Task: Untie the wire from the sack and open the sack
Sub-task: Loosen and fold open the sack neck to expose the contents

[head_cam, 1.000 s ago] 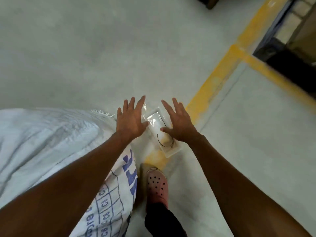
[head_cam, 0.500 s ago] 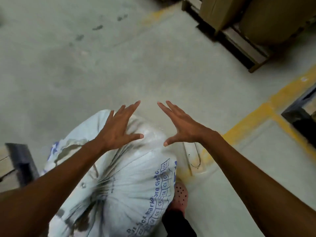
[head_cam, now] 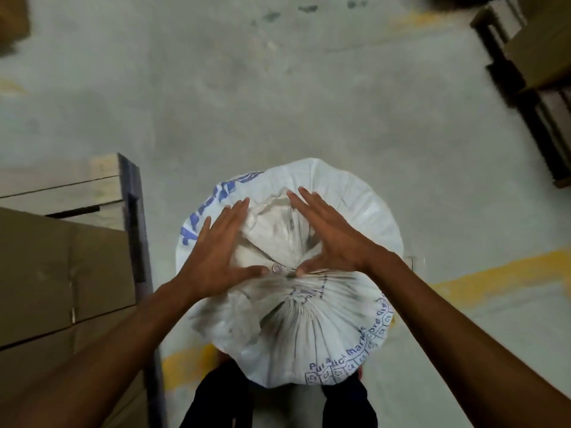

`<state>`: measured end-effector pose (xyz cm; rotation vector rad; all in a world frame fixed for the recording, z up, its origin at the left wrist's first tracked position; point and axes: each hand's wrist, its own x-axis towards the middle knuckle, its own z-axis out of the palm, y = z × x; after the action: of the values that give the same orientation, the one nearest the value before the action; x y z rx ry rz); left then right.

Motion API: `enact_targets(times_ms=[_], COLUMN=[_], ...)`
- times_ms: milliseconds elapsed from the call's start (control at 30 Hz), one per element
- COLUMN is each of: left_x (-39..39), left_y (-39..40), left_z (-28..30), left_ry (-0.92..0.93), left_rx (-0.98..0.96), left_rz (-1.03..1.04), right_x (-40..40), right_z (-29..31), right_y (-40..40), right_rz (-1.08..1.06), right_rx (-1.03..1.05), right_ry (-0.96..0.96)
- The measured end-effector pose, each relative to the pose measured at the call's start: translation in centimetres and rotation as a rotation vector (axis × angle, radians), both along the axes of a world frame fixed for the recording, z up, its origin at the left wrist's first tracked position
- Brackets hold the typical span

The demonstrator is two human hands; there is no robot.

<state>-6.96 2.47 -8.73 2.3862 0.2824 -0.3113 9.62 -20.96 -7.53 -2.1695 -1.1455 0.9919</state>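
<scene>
Fingers (head_cam: 238, 211) of both hands flat, spread over sack (head_cam: 355, 196); wire indistinct at blurred neck.

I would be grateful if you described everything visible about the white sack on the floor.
The sack looks like white woven plastic with blue print and a grid of small boxes near its lower right edge. It stands full and rounded on the concrete floor, its neck gathered shut into radiating pleats around a small metal ring. Grey smudges mark the top. The left hand and right hand lie open, flanking the neck, thumbs by the tie.
</scene>
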Motion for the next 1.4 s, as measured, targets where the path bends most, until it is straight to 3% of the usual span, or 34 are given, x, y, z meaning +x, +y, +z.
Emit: enact_targets(times_ms=[200, 333, 433, 633, 767, 867, 1033, 1400], left_x=[-2.3, -3.7, -4.4, -4.9, -4.8, -4.7, -4.9, -5.1], left_y=[2.2, 2.6, 2.8, 2.9, 3.5, 3.6, 3.2, 3.2], left_z=[-0.5, -0.5, -0.8, -0.4, 0.1, 0.1, -0.1, -0.2], left_ry=[0.025, 0.030, 0.012, 0.027, 0.013, 0.001, -0.003, -0.031], left_rx=[-0.219, -0.221, -0.233, -0.245, -0.280, -0.296, -0.312, -0.318], left_rz=[0.182, 0.196, 0.211, 0.194, 0.201, 0.204, 0.209, 0.199], right_x=[0.1, 0.2, -0.1, -0.4, -0.5, -1.2, -1.9, -3.0], right_z=[0.2, 0.6, 0.8, 1.4, 1.4, 1.9, 2.8, 3.4], right_y=[7.1, 9.6, 9.6, 8.8, 9.0, 8.9, 7.6, 5.8], right_rz=[0.245, 0.411, 0.409, 0.440, 0.522, 0.511, 0.461, 0.486], right_rx=[-0.027, -0.006, 0.035, -0.101, -0.064, -0.091, -0.319, -0.587], right_ry=[-0.193, -0.457, -0.517, -0.474, -0.435, -0.262, -0.004, 0.202])
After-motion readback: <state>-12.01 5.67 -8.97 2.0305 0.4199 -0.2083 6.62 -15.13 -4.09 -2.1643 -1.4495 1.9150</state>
